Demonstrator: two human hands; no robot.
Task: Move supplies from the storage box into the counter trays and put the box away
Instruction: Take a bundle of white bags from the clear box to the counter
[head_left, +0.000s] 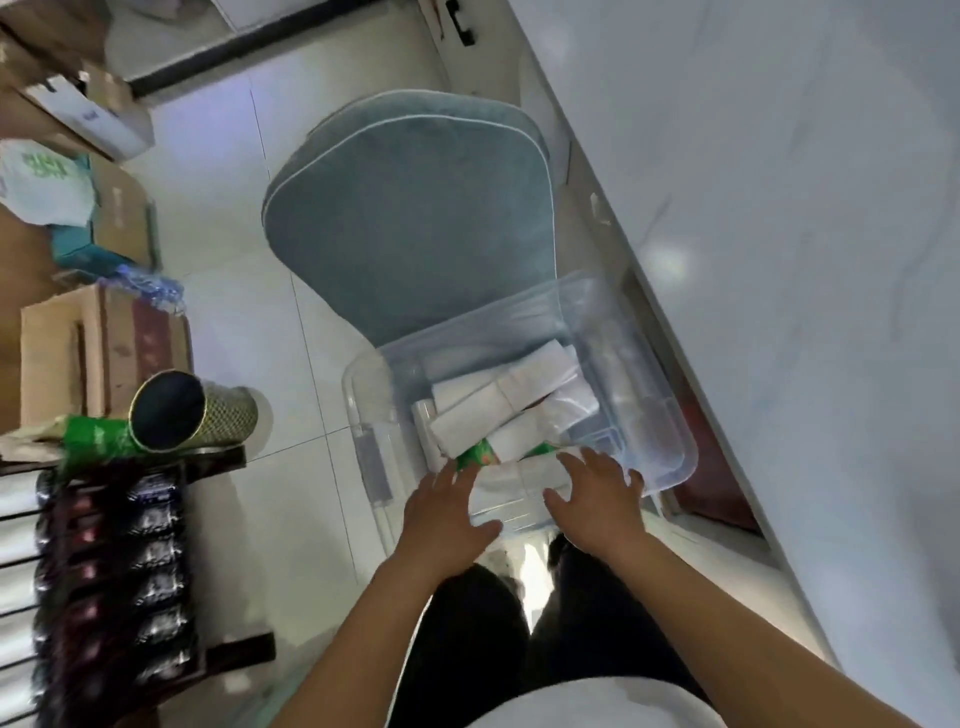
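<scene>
The scene is lit softly and evenly from above, with a cool cast. A pale glare spot is seen on the white bench (670, 260) face, and faint sheen on the floor tiles (218, 218). The bottles (156, 519) at the left edge are smeared by motion blur. Straight lines are bent by wide-angle distortion toward the corners. Shadows are weak and diffuse.

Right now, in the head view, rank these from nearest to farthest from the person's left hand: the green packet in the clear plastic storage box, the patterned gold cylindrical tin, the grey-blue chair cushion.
1. Green packet, in the clear plastic storage box, at the left hand's fingertips.
2. Patterned gold cylindrical tin, away to the left on the shelf.
3. Grey-blue chair cushion, beyond the box.
</scene>
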